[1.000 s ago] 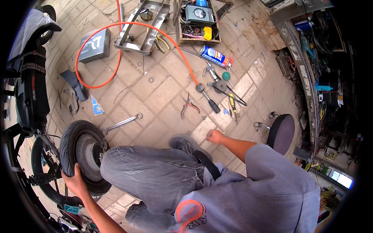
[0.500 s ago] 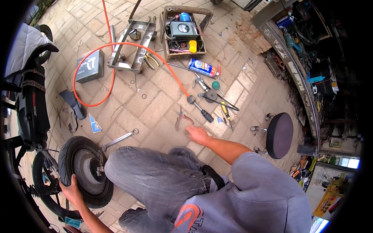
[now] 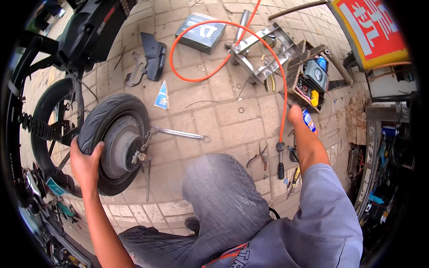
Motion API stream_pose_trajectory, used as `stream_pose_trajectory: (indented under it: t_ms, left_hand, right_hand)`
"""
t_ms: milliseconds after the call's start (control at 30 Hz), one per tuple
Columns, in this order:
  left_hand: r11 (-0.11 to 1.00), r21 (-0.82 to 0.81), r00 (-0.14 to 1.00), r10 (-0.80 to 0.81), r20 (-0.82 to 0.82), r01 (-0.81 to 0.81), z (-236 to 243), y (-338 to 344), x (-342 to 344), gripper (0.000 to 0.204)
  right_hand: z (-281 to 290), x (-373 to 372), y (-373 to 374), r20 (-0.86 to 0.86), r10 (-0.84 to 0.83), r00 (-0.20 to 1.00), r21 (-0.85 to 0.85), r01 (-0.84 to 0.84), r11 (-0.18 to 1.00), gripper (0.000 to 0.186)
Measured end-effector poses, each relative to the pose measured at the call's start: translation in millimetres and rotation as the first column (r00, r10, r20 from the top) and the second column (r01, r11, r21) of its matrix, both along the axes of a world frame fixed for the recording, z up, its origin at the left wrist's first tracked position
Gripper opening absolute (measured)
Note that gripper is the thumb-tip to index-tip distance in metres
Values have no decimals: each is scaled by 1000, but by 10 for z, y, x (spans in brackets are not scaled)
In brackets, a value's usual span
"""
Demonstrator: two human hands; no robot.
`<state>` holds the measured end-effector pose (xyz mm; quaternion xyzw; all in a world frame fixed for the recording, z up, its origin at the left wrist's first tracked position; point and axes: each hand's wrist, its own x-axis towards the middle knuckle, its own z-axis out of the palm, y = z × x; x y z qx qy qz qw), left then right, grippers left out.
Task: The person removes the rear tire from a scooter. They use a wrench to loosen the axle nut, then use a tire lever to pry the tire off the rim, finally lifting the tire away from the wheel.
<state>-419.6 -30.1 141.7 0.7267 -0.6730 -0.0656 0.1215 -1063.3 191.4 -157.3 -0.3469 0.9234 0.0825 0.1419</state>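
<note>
The black-tyred wheel with a dull grey metal hub [image 3: 119,152] stands on edge on the beige paving bricks [image 3: 201,174], its hub face and threaded axle end turned toward the person's bent knee [image 3: 219,178]. It looks heavy for its size, most of the weight probably in the solid hub; the rubber should be firm and grippy, hard to damage, and apt to roll or topple if let go. The tread and sidewall seem the best hold, clear of the axle thread.

The left hand [image 3: 85,163] grasps the tyre's near left side, thumb over the tread's edge, the other fingers partly hidden behind the rubber. The wheel is well apart from the right hand [image 3: 295,115], which reaches out beside a blue spray can [image 3: 309,121]; its fingers are hidden, so whether they grip anything cannot be told.

A long silver ring spanner [image 3: 181,133] lies just beside the wheel; farther right lie red-handled pliers [image 3: 258,158].
</note>
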Motion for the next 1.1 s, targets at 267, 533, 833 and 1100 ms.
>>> stream_pose_trajectory:
  t_ms: [267,533,833,1100]
  left_hand:
    - [999,-45,998,-3,68,6,38,47,173,73]
    - [996,-92,1000,0,25,2,16,41,206,74]
    - [990,-134,999,-35,30,38,-272,-25,321,75]
    - [871,128,839,-404,-365,475,368,113,268,77]
  right_hand:
    - [60,4,193,92,196,976,-78,-190,979,26]
    - [960,220,84,-63,-149,987,-86,143,986,28]
    - [3211,1345,346,-66,37,997,-799,-76,596,17]
    - [3724,3015,474,898,430,-96,-304,573,761,38]
